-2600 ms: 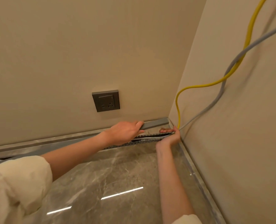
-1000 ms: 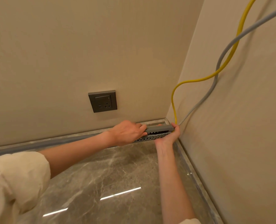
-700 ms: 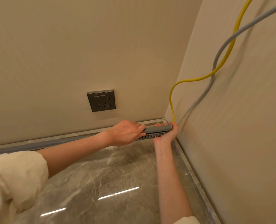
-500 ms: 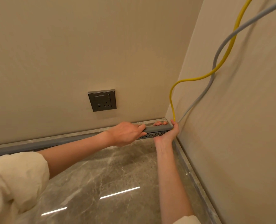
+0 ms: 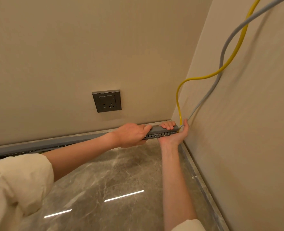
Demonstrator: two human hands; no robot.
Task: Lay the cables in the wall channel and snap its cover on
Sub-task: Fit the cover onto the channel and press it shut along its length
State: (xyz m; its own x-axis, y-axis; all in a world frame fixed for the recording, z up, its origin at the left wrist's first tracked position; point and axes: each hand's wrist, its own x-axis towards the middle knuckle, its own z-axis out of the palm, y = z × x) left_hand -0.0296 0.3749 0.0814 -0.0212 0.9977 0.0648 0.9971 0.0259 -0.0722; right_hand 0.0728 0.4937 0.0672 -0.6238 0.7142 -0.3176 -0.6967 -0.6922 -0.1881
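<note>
A grey slotted cable channel (image 5: pixel 160 134) runs along the foot of the back wall into the right corner, with its grey cover (image 5: pixel 156 129) lying on top. My left hand (image 5: pixel 132 135) grips the cover and channel from above, left of the corner. My right hand (image 5: pixel 174 132) clasps the channel's corner end, palm under it and fingers curled over the cover. A yellow cable (image 5: pixel 197 78) and a grey cable (image 5: pixel 221 64) hang down the right wall and enter the channel end beside my right thumb.
A grey wall socket (image 5: pixel 107 101) sits on the back wall above the channel. The covered channel (image 5: pixel 38 145) continues left along the skirting. Polished grey marble floor (image 5: pixel 121 180) lies below, with a skirting strip (image 5: pixel 202 180) along the right wall.
The cover's corner end has come down from a raised tilt onto the channel. My right hand's fingers have closed over it; my left hand stays gripping just left of them.
</note>
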